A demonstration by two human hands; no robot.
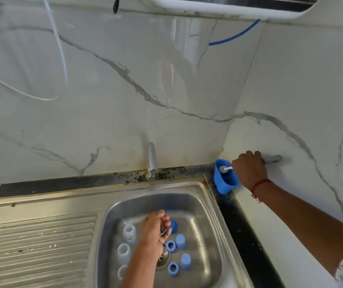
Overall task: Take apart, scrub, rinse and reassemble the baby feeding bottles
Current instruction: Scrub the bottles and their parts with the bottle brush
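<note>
Head view shows the sink (197, 213) close by, with three clear bottles (129, 230) on the left of the bowl and blue rings (170, 245) and blue caps (185, 261) on the right. They look light and hard, maybe slippery, so I would hold a bottle round its middle. Above them the left hand (156, 231) pinches a thin blue thing (163, 233), too small to name. Farther back, past the tap (152, 161), the right hand (249, 169) grips a grey handle (273, 159) on the wall, just beside a blue cup (224, 183) holding a brush (223, 169).
</note>
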